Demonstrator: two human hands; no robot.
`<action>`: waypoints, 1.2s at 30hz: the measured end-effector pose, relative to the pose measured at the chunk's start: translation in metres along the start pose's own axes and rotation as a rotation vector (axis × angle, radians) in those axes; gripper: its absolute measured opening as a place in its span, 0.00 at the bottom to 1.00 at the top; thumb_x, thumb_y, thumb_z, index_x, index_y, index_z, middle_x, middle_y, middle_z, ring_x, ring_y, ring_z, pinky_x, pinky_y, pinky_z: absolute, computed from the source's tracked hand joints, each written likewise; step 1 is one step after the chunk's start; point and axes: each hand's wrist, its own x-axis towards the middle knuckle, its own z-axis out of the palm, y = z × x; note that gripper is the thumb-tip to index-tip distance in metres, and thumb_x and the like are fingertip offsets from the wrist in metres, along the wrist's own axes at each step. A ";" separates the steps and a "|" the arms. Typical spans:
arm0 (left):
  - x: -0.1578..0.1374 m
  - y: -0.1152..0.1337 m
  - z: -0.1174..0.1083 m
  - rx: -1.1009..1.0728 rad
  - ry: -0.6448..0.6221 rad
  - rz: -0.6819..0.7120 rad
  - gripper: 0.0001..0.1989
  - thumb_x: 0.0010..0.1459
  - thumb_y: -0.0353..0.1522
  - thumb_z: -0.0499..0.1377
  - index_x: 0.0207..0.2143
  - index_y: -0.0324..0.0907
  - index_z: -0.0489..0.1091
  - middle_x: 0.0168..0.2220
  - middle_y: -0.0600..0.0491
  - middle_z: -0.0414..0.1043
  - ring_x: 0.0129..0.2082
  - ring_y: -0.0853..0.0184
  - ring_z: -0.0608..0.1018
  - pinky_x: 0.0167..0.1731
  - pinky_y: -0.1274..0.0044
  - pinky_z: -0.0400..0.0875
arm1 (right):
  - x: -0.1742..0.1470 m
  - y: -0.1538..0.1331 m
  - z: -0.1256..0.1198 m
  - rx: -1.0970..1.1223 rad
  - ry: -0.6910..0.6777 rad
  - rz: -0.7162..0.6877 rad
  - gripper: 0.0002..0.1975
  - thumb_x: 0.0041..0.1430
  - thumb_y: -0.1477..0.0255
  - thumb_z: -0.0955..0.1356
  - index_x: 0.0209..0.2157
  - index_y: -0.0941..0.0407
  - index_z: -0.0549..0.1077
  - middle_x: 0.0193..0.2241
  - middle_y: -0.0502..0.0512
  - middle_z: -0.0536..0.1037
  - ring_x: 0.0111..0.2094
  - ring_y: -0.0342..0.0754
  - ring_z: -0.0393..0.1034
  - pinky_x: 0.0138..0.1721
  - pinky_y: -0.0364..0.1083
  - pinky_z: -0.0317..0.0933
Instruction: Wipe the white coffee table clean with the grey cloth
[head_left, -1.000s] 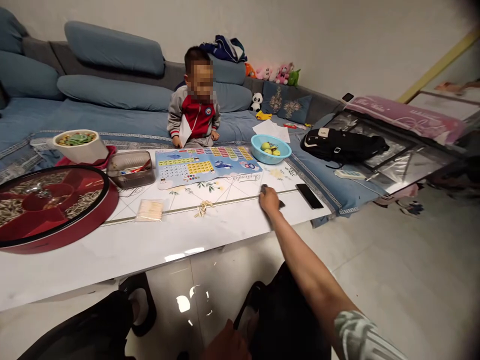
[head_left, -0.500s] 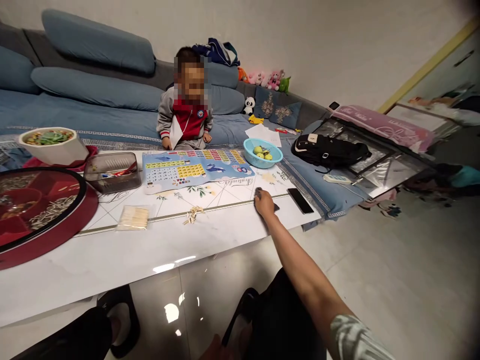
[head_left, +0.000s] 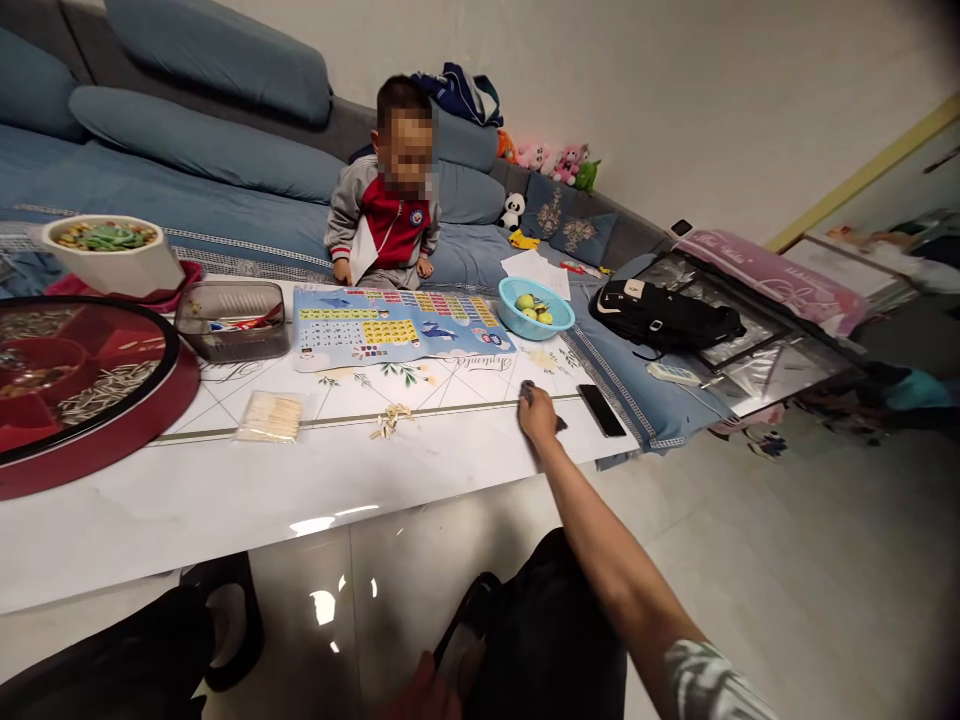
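Observation:
My right hand [head_left: 538,414] rests on the right part of the white table [head_left: 300,500]. Its fingers are closed around a small dark object [head_left: 527,388], mostly hidden by the hand; a dark edge also shows beside the wrist. Just to the right lies a black phone [head_left: 600,410]. To the left is a small pile of short pale sticks [head_left: 391,421], and farther left a clear packet of toothpicks [head_left: 271,416]. Low in the view, my left hand [head_left: 426,692] is dim and partly cut off near my legs, its fingers unclear.
A blue printed chart [head_left: 337,345] lies toward the back, near a light-blue basket [head_left: 504,318] of green fruit. On the left stand a red divided tray [head_left: 176,400], a clear plastic box [head_left: 232,350] and a potted succulent [head_left: 142,265]. A child [head_left: 394,215] is at the sofa behind.
The camera view has shifted slightly, so the table items appear moved a little right or up. My right hand stays closed at about the same spot on the table.

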 end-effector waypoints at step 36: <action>-0.037 -0.067 -0.147 -0.227 0.111 -0.337 0.13 0.72 0.25 0.55 0.52 0.37 0.77 0.43 0.46 0.82 0.44 0.58 0.83 0.60 0.63 0.74 | -0.210 -0.164 0.095 0.191 -0.022 -0.237 0.20 0.73 0.66 0.62 0.61 0.55 0.72 0.63 0.68 0.75 0.68 0.66 0.64 0.73 0.69 0.54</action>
